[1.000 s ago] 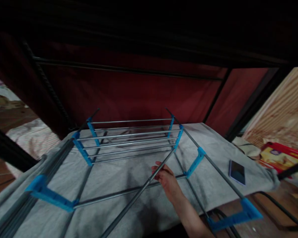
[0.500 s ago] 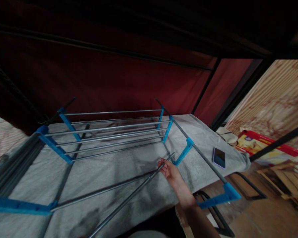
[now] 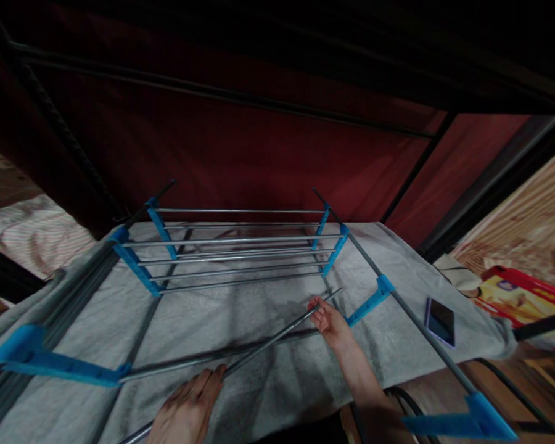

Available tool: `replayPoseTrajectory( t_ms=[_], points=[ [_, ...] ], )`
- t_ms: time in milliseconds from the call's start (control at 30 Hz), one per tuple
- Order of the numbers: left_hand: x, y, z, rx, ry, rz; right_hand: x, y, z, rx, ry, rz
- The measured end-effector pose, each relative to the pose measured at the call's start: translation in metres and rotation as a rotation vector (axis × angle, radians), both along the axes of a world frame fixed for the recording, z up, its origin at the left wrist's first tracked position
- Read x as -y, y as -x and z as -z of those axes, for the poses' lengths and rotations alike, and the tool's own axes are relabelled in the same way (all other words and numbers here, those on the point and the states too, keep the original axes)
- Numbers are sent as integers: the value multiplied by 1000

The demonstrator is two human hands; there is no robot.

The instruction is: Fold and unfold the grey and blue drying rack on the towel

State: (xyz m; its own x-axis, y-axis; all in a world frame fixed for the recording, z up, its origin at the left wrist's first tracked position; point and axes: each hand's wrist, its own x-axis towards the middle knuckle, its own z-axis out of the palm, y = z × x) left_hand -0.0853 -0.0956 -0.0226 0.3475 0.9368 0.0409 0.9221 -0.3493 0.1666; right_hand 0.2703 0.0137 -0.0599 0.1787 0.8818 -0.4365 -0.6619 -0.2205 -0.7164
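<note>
Metal rod [image 3: 268,342] at 6 o'clock in view, right hand [image 3: 327,322] pinching near its upper end, left hand [image 3: 187,404] apparently closed over it at 7, fingers partly hidden — slack pinch could swing it into the blue bracket [image 3: 370,303] at 4.

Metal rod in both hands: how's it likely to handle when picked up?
Probably stiff: the metal rod shows no obvious sag between the left hand and right hand. Likely somewhat slippery, given its smooth sheen. It looks round, so it may roll if set down, though the grey cloth might slow it.
</note>
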Motion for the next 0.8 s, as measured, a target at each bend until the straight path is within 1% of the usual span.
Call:
replayPoseTrajectory(
  t_ms=[100, 200, 300, 333, 400, 467, 533, 600, 633, 667, 700, 733, 800],
  points=[
    [-17, -17, -9, -62, -31, -40, -6, 2, 2, 20, 22, -27],
    [-33, -34, -18, -67, -33, -30, -7, 3, 1, 56, 28, -53],
    [-48, -47, -27, -51, 0, -20, -5, -4, 3, 107, 13, -109],
    [-52, -50, -29, -45, 16, -18, -4, -8, 6, 135, 1, -144],
    [-62, -52, -33, -31, 45, -14, -6, -19, 17, 372, -100, -262],
    [-69, -50, -33, -17, 52, -5, -9, -29, 31, 527, -160, -393],
    [-74, -47, -32, 0, 44, 10, -10, -35, 44, 577, -200, -453],
    [-75, -43, -29, 31, 28, 3, -8, -35, 52, 548, -183, -505],
    [-74, -40, -28, 52, 22, -12, -5, -33, 54, 529, -155, -525],
    [-73, -36, -27, 76, 16, -33, -2, -30, 53, 524, -132, -525],
    [-70, -31, -26, 100, 10, -55, 1, -26, 50, 541, -119, -497],
    [-68, -26, -26, 121, 4, -78, 4, -21, 45, 588, -119, -440],
    [-61, -17, -28, 148, -6, -117, 11, -7, 30, 768, -155, -301]
  ],
)
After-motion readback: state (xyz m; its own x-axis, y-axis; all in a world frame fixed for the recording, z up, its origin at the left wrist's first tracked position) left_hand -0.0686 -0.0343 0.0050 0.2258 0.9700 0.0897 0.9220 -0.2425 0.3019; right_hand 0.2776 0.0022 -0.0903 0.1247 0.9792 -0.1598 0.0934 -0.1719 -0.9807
